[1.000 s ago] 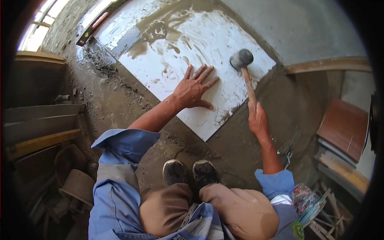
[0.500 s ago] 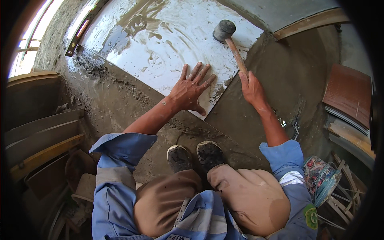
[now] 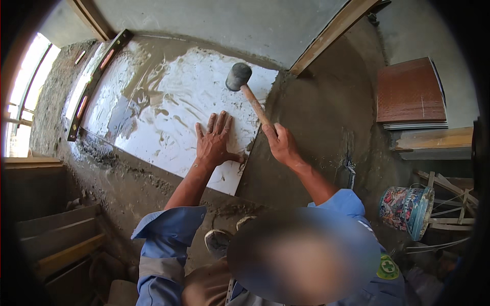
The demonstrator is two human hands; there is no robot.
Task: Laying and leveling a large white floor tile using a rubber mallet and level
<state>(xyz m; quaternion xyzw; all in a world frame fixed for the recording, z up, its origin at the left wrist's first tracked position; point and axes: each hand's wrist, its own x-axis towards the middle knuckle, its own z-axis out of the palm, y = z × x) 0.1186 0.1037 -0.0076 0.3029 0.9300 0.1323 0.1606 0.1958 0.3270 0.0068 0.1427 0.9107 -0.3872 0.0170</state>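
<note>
A large white floor tile (image 3: 194, 71), smeared with grey-brown cement slurry, lies on the wet mortar bed. My left hand (image 3: 213, 145) rests palm down near its right front corner, fingers spread. My right hand (image 3: 282, 145) is closed round the wooden handle of a rubber mallet (image 3: 239, 76). The mallet's dark head is over the tile's right part, beyond my left hand; whether it touches the surface I cannot tell. Along the tile's left side lies a long black spirit level (image 3: 97, 84).
Wet mortar (image 3: 316, 112) spreads right of the tile, with a trowel (image 3: 350, 173) lying on it. A stack of brown tiles (image 3: 411, 94) leans at the right wall. Below it, a patterned bucket (image 3: 403, 209) lies on its side by wooden scraps. Boards (image 3: 66, 229) stand at the left.
My view has shifted, so the whole level and more of the far wall now show. My left hand stays spread on the tile; my right hand still grips the mallet.
</note>
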